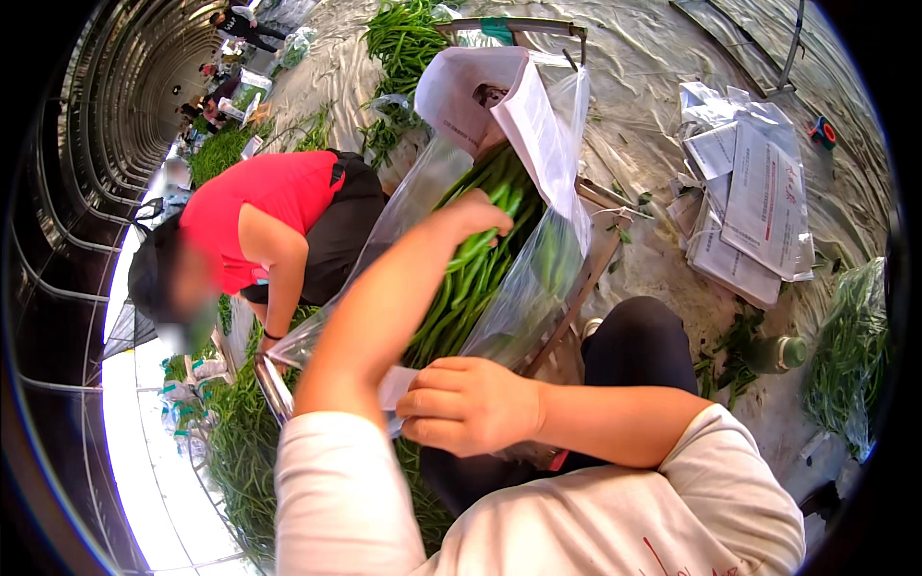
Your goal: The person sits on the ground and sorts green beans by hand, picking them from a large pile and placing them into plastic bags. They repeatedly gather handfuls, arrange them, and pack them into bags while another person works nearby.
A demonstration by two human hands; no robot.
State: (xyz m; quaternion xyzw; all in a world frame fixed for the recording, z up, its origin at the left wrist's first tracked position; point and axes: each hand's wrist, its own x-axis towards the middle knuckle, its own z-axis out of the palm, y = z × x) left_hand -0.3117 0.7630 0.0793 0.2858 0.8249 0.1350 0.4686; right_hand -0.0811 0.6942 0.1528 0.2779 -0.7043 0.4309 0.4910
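Long green peppers [461, 302] lie lengthwise in a clear plastic bag [529, 306], which is stretched over a metal frame [533, 27]. A printed paper sheet [536, 137] lines the far end of the bag and stands up in a curl. My left hand [481, 217] reaches over the heap, its fingers curled around a few paler peppers. At the near end, my right hand [468, 407] is closed at the edge of a pale paper liner [396, 389]. Its fingertips are partly hidden.
A person in a red shirt [266, 209] crouches at the left, one arm by the frame. Stacked printed papers [763, 194], a green bottle [781, 354] and a filled bag [850, 353] lie at the right. Loose peppers [252, 446] heap at lower left; more peppers [403, 43] lie beyond.
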